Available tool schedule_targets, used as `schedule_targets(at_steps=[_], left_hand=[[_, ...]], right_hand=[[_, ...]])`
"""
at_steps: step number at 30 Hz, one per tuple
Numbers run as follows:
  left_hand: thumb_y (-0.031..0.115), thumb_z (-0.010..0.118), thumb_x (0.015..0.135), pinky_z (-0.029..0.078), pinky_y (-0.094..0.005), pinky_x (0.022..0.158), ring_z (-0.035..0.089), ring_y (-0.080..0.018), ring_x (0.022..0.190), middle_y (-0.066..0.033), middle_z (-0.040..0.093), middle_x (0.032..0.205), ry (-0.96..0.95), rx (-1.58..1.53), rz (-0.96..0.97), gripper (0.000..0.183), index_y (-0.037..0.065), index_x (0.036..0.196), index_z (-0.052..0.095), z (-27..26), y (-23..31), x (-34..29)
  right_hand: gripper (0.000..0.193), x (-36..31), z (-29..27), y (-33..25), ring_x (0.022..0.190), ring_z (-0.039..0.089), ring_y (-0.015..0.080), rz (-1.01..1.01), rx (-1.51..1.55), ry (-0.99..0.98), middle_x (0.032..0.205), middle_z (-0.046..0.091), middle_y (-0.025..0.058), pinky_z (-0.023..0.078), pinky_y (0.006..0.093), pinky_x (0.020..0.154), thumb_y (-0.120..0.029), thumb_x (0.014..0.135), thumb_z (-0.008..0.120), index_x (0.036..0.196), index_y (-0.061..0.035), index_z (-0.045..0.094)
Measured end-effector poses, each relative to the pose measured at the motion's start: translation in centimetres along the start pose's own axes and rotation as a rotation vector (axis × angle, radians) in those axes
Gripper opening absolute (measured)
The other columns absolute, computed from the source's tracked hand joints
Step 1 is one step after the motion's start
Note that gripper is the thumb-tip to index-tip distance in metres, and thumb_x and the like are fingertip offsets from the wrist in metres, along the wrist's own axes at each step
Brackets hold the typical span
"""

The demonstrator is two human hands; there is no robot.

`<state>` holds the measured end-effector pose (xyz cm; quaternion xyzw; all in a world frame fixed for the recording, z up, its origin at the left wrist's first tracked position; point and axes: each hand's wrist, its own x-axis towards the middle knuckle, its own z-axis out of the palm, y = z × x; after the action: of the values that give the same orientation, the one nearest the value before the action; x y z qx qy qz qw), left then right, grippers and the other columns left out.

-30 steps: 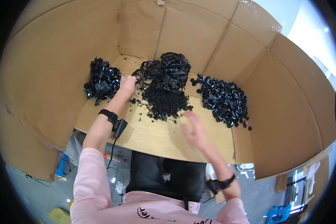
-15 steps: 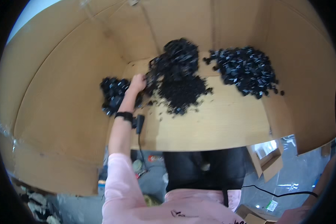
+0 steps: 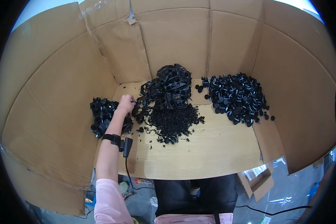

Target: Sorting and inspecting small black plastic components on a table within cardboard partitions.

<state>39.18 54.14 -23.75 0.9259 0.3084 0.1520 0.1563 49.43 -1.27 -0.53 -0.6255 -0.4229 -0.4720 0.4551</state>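
Head view, left to right: your left hand [image 3: 126, 103] reaches out over the pale wooden bench top [image 3: 198, 156], fingers curled and nipping at the edge of the tangled heap of black plastic moulding frames [image 3: 168, 89]; what exactly sits between the fingertips is too small to tell. Just left of that hand lies a small pile of black plastic frame pieces [image 3: 102, 115]. Below the tangle spreads a scatter of fine black plastic trimmings [image 3: 171, 121]. Further right sits a mound of small black round plastic caps [image 3: 235, 95], well apart from your hand. Brown cardboard walls [image 3: 56, 100] wrap the bench. Your right hand is out of sight. Those frames look light, springy and prone to snag; you would likely do best pinching an outer strand rather than the mass.
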Motion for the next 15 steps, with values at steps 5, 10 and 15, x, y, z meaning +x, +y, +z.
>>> schedule_targets(at_steps=[5,10,15], left_hand=[[0.013,0.07,0.076,0.047,-0.0405,0.093,0.056,-0.0319,0.112,-0.0166,0.062,0.116,0.024,0.472,-0.059,0.026,0.007,0.101,0.069,-1.6,0.7,0.3],[0.014,0.07,0.074,0.043,-0.0435,0.097,0.054,-0.0312,0.114,-0.0153,0.062,0.115,-0.164,0.695,-0.066,0.039,0.007,0.112,0.064,-1.0,2.6,-1.5],[0.015,0.07,0.072,0.044,-0.0433,0.096,0.054,-0.0318,0.113,-0.0157,0.062,0.112,-0.009,0.609,-0.046,0.035,0.007,0.106,0.067,-0.6,1.8,-1.2]], right_hand=[[0.031,0.8,1.2,-0.3,0.092,0.058,0.0215,-0.028,0.043,0.002,0.097,0.062,0.012,0.046,0.0332,0.084,-0.026,0.089,0.054,0.1,0.0019,0.062],[0.031,1.5,1.8,-0.8,0.092,0.058,0.0216,-0.058,0.067,0.028,0.097,0.062,0.0122,0.046,0.0334,0.084,-0.025,0.089,0.054,0.1,0.0021,0.062],[0.03,1.9,1.9,-1.4,0.093,0.058,0.0217,-0.079,0.109,0.052,0.097,0.062,0.0124,0.046,0.0336,0.084,-0.025,0.089,0.054,0.1,0.0022,0.062]])
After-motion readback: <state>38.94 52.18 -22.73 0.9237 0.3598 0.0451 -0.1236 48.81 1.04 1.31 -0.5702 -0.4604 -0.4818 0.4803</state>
